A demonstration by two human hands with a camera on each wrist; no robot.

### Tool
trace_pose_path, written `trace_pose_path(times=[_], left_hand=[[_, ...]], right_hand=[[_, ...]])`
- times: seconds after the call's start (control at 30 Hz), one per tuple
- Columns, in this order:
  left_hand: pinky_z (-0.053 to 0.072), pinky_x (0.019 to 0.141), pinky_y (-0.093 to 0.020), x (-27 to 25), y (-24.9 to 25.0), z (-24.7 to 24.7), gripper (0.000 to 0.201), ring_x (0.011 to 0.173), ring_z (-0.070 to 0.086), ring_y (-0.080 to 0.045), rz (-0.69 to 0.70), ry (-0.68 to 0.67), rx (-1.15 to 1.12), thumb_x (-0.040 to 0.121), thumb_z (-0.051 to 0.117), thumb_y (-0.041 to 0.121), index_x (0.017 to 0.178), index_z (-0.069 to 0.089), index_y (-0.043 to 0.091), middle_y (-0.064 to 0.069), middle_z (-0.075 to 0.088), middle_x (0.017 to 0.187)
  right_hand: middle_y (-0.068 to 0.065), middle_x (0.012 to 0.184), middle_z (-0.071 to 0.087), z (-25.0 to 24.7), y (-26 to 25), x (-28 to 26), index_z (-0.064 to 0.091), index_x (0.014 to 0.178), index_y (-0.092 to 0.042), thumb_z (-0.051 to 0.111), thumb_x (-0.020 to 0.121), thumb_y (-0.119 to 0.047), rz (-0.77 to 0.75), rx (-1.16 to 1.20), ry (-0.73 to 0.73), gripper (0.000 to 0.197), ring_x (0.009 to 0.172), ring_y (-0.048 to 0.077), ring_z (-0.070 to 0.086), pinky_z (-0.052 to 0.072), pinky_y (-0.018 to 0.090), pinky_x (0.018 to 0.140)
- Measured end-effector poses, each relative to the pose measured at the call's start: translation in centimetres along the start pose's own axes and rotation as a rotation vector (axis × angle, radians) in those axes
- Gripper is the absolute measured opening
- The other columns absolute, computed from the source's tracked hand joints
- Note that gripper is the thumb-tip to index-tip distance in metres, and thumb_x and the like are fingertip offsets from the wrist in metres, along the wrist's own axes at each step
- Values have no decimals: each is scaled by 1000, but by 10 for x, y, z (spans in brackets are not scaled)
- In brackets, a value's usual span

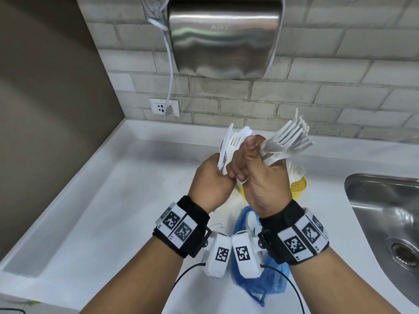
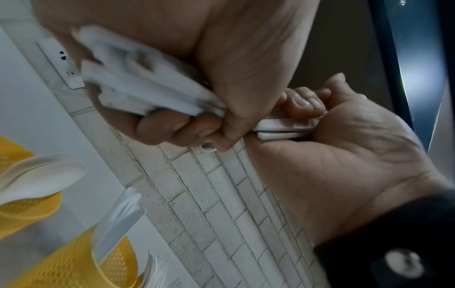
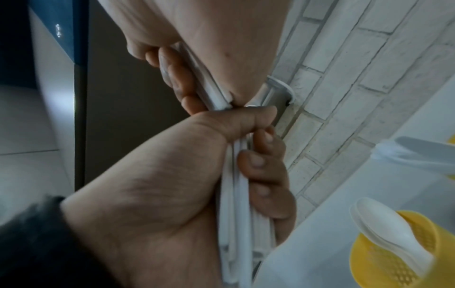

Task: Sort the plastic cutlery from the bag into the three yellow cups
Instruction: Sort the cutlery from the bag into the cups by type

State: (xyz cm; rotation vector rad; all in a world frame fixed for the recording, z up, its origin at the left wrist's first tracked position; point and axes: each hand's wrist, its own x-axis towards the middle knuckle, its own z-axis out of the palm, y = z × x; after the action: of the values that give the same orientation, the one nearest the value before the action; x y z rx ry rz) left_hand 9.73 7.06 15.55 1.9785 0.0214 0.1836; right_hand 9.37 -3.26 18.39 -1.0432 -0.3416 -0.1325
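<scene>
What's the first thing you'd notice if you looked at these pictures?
Two hands raised over the white counter, each gripping a bunch of white plastic cutlery: the right hand holds a fan of forks, the left hand a mixed bunch with a fork and knives. Above them, a shiny metal hand dryer hangs on the brick wall. Below the wrists lies a blue plastic bag.
</scene>
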Motion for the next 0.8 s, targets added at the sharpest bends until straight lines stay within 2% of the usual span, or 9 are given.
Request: trace_pose_path(times=[0.1,0.2,0.3,0.4,0.5,0.6,0.63,0.73,0.8], left_hand=[[36,51,-14,-1,-3,0,21,55,51,-2,-8,4,-37,89,62,16,72,56,25,12,58,61],[36,50,-12,0,-5,-1,20,55,52,-3,-6,55,-39,92,66,27,75,56,26,12,56,62],[48,65,-19,4,-7,-4,6,74,62,-5,13,115,-11,91,64,30,90,64,23,11,67,78],[54,81,-23,5,-8,-2,25,93,67,-4,61,140,16,92,63,34,116,69,27,13,73,101],[48,74,-9,2,-5,-1,27,90,65,0,80,176,19,93,66,33,120,69,26,15,73,100],[53,78,-22,2,-8,-1,25,91,67,-7,66,188,42,93,66,36,115,68,25,11,74,99],[54,78,-25,2,-9,-2,23,90,67,-8,58,193,40,93,66,36,113,67,24,10,74,97],[52,74,-22,1,-8,-4,19,84,66,-7,73,186,31,93,66,32,108,66,21,9,72,93],[48,67,-13,0,-8,-5,18,81,64,-3,88,178,26,91,69,30,106,65,21,9,71,89]], right_hand=[[-2,47,34,-2,-5,2,41,58,-17,69,90,-51,17,-5,56,53,42,16,33,33,35,54],[-7,47,36,-10,-17,7,54,60,-25,67,96,-31,4,-171,162,39,40,13,30,30,28,49],[-12,47,46,-18,-21,11,65,70,-21,74,94,-21,-1,-536,158,25,42,7,39,35,23,49],[-17,44,52,-17,-17,9,70,74,-18,77,90,-21,8,-734,84,18,44,3,48,38,15,53],[-13,49,56,-16,-10,7,68,72,-14,78,88,-21,35,-764,61,20,48,4,49,41,22,57],[1,67,72,-17,-9,9,71,78,-11,75,91,-16,26,-645,97,14,63,16,65,53,30,65],[4,75,76,-18,-10,9,72,83,-9,73,92,-13,17,-595,114,10,69,14,69,54,27,70],[-8,76,75,-18,-10,9,71,87,-17,69,96,-11,-14,-543,97,11,71,4,68,50,20,71],[-13,80,72,-18,-5,9,70,94,-23,68,97,-16,-48,-506,108,8,73,3,66,48,23,74]])
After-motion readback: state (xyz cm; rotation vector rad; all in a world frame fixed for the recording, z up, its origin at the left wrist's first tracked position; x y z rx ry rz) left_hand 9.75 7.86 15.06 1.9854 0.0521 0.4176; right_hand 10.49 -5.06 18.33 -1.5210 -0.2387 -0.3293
